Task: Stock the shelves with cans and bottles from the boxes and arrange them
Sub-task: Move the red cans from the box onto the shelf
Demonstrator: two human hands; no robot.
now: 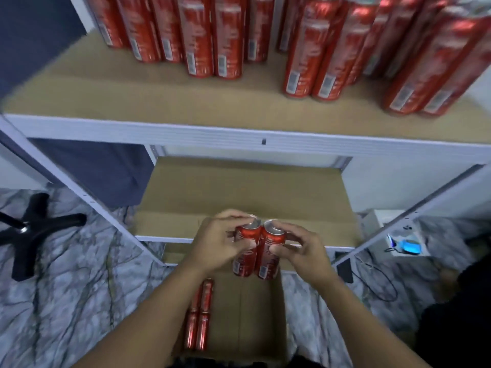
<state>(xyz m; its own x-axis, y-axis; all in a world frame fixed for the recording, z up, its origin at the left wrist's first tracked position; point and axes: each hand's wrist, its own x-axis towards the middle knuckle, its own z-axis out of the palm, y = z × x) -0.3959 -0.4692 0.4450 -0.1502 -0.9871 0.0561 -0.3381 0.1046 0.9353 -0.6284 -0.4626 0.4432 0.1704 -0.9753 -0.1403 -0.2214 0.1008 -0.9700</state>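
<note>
Box: open cardboard box [247, 314] nearest on the floor, mostly emptied; four red cans [199, 314] lying flat along its left wall, waiting to be lifted.
Left hand: left hand [216, 241] curled round the left can [245, 252], fingers over the rim, thumb on the side. Firmly gripping, not open.
Right hand: right hand [300, 251] wrapped round the right can [269, 251], fingertips on the label. Gripping too.
Pair: both cans upright, pressed side by side, touching; probably bunched so as to go up as one load.
Position: held above the box, in front of the lower shelf [239, 187], itself bare cardboard.
Upper shelf: upper shelf [132, 102] carrying tall red stacked cans [228, 35] in clusters toward the back and right, front strip free. Likely destination.
Frame: white metal rail [186, 134] to clear on the way up.
</note>
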